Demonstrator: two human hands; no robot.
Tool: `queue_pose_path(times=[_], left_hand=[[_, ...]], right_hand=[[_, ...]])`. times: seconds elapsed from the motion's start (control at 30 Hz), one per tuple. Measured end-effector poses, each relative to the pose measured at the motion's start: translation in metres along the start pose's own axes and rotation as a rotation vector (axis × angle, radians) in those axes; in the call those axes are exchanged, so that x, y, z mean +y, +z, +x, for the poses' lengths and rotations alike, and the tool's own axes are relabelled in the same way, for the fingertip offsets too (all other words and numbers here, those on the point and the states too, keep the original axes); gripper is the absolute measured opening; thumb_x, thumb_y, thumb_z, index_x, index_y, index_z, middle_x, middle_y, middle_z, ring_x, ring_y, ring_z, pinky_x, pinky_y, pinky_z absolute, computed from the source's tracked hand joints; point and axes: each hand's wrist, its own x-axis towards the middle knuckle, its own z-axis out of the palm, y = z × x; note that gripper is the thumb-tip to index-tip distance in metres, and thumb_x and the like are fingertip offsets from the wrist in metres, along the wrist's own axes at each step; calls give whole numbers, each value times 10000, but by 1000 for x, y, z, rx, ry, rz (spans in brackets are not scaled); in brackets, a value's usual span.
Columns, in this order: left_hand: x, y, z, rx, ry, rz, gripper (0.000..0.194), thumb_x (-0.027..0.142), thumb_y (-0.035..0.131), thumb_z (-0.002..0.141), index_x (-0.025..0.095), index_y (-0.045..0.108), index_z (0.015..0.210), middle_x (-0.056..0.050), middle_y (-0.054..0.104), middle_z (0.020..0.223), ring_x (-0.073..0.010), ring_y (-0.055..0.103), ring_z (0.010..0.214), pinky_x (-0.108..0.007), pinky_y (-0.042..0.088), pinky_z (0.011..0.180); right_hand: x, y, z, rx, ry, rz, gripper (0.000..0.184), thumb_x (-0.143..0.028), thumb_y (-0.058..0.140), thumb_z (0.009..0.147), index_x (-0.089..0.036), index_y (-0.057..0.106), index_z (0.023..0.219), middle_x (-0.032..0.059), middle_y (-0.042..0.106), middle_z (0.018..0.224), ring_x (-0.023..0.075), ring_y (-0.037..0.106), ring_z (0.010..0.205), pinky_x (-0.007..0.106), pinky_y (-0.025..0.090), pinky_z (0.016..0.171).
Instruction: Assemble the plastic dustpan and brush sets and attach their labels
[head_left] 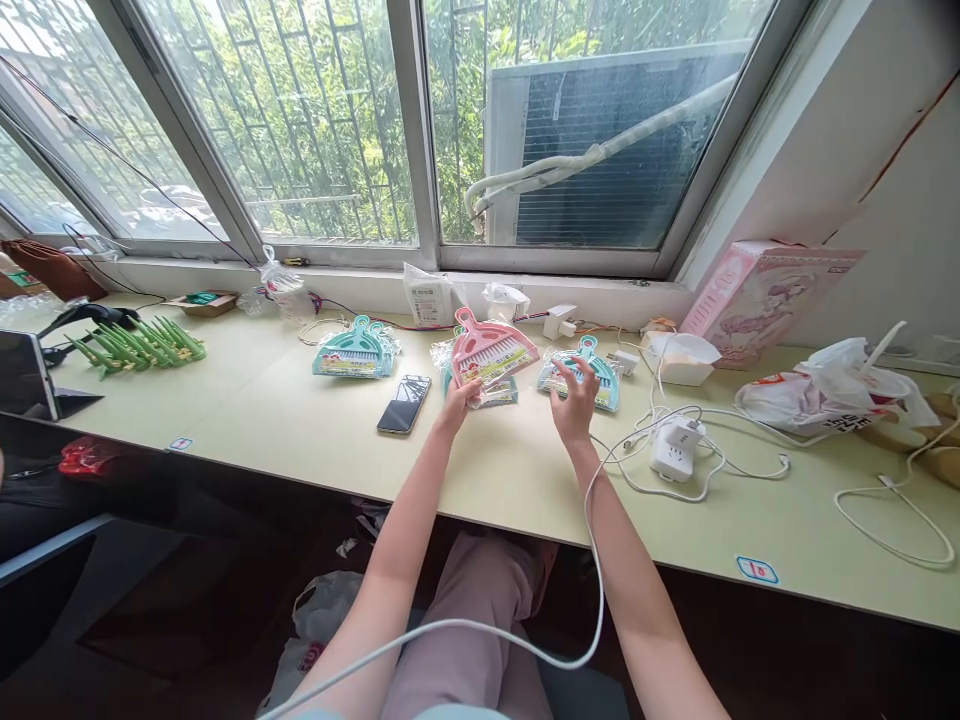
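My left hand (459,397) pinches the lower edge of a pink mini dustpan-and-brush set (491,352) in clear wrapping and holds it tilted up off the pale green table (300,400). Under it lies a teal set (501,392), partly hidden. My right hand (574,396) hovers with its fingers spread over another teal dustpan set (581,375) and touches its near edge. A third teal set (354,352) lies further left, beside a black phone (404,403).
A white power strip (673,447) with tangled white cables lies right of my right hand, one cable crossing my right arm. Green clips (139,345), a white plastic bag (825,395), a pink box (757,290) and small packets line the windowsill side.
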Motion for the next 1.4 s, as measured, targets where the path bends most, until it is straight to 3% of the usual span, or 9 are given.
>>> queue_pose_path(times=[0.1, 0.2, 0.4, 0.6, 0.87, 1.1, 1.27, 1.4], left_hand=[[4, -5, -2, -43, -23, -8, 728, 359, 809, 605, 220, 535, 1265, -66, 693, 1087, -59, 547, 617, -157, 334, 452], [3, -5, -3, -93, -35, -10, 742, 368, 806, 603, 215, 534, 1277, -78, 694, 1106, -90, 597, 685, -168, 350, 478], [1, -3, -3, -186, -60, -1, 703, 393, 791, 622, 207, 559, 1260, -99, 676, 1165, -175, 667, 896, -203, 454, 583], [6, -3, -8, -157, -101, 46, 739, 394, 783, 638, 225, 516, 1306, -87, 701, 1085, -193, 671, 834, -262, 513, 627], [2, -2, -12, -356, -180, 205, 618, 452, 756, 718, 152, 568, 1225, -69, 682, 814, -164, 655, 642, -323, 531, 684], [-1, 2, -15, -483, -167, 263, 711, 419, 773, 711, 181, 477, 1313, -102, 680, 1034, -88, 602, 563, -279, 500, 601], [-2, 6, -18, -509, -153, 266, 819, 382, 772, 711, 211, 387, 1414, -125, 674, 1098, -88, 608, 566, -292, 514, 608], [-3, 5, -17, -509, -147, 271, 870, 357, 786, 689, 211, 363, 1436, -94, 687, 984, -103, 616, 559, -292, 522, 599]], right_hand=[[2, -2, 1, 11, -146, -178, 310, -200, 653, 822, -320, 709, 1102, 58, 461, 1402, 295, 372, 1334, 517, 345, 1102], [5, -3, 2, 29, -211, -197, 130, -288, 670, 844, -306, 746, 947, 62, 505, 1310, 298, 387, 1294, 506, 354, 1081], [5, -4, 3, 10, -228, -167, 109, -342, 691, 837, -306, 754, 920, 62, 540, 1236, 286, 419, 1241, 496, 346, 1082], [4, -5, 6, 6, -169, -2, 121, -384, 682, 840, -290, 757, 828, 59, 599, 1152, 273, 471, 1162, 468, 421, 982], [6, -6, 7, 74, -8, 135, 186, -425, 667, 833, -253, 734, 813, 63, 629, 1086, 254, 516, 1092, 467, 399, 989], [22, -2, 6, 90, 74, 70, 214, -423, 659, 822, -223, 727, 793, 89, 616, 1104, 266, 495, 1119, 490, 377, 1020], [36, 4, 5, 66, 211, 233, 225, -405, 704, 759, -216, 726, 880, 111, 571, 1237, 242, 523, 1182, 417, 455, 987], [37, 6, 4, 8, 461, 513, 670, -390, 791, 636, -268, 579, 1259, 70, 653, 1183, 212, 604, 1089, 387, 525, 890]])
